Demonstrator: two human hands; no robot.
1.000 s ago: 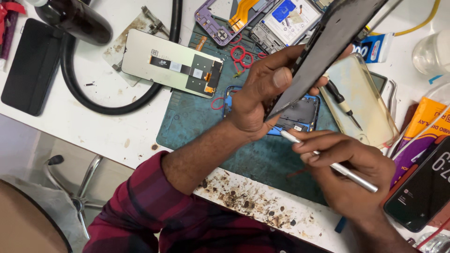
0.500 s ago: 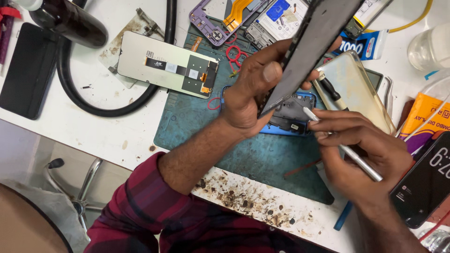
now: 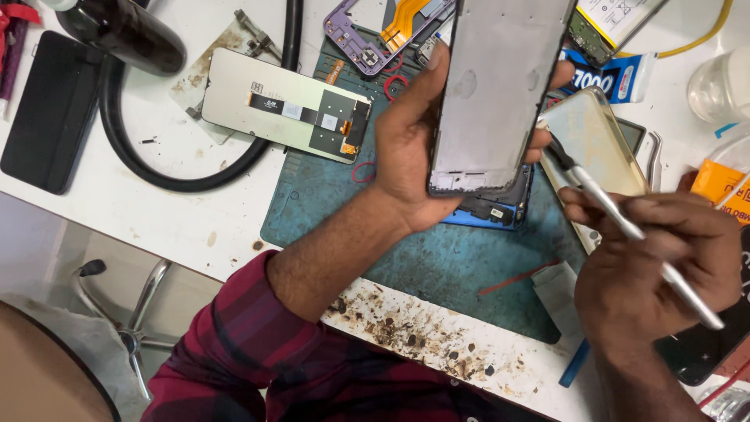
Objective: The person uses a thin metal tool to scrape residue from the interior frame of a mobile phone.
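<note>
Head view — both hands closed on what they hold, above a teal rubber work mat [image 3: 437,266].

The left hand [image 3: 410,152] grips a grey flat phone frame panel [image 3: 496,90] by its edges; the right hand [image 3: 664,266] pinches a slim silver metal tool [image 3: 633,230] — tip near the panel's edge, over a blue opened phone body [image 3: 492,211].

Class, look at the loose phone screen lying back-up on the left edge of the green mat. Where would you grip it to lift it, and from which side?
Grip the phone screen by its two long edges near the bare left half, coming from above. It lies flat, and the ribbon cable and connectors sit at the right end, so fingers there would likely press on them. The left hand is busy holding a phone frame.
</note>
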